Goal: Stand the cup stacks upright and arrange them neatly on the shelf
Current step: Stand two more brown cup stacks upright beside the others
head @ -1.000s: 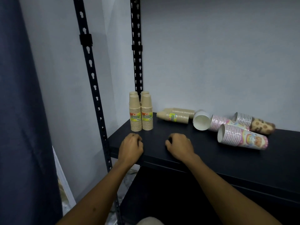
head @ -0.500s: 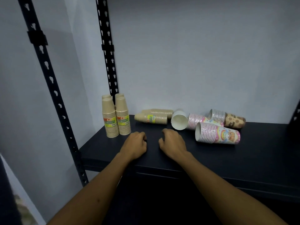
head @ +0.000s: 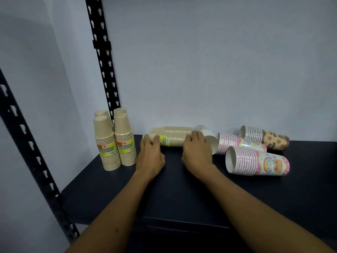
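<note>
The dark shelf board (head: 182,194) fills the lower part of the view, set against a pale wall and carried at its left side by two black slotted uprights (head: 102,57). Toward the right of the board, nearer the back edge, lie three printed cup stacks on their sides: a pink striped stack with a rainbow picture (head: 259,160) closest to the front, a second pink striped stack (head: 237,143) behind it, and a stack with a brown spotted print (head: 266,136) against the back edge. A white cup stack (head: 209,137) lies tipped over just left of these, its open mouth facing forward. At the back left corner stand four tan cup stacks (head: 114,141) upright and bottom-up, two in front with yellow labels and two behind, packed close together. Between them and the white stack, along the back edge, lie two tan stacks on their sides, the rear one (head: 178,130) behind the front labelled one (head: 171,140). The left hand (head: 150,155) curls its fingers over the narrow closed end of the front lying stack, and the right hand (head: 196,150) grips its wider open end, so both hands are clamped on it.
</note>
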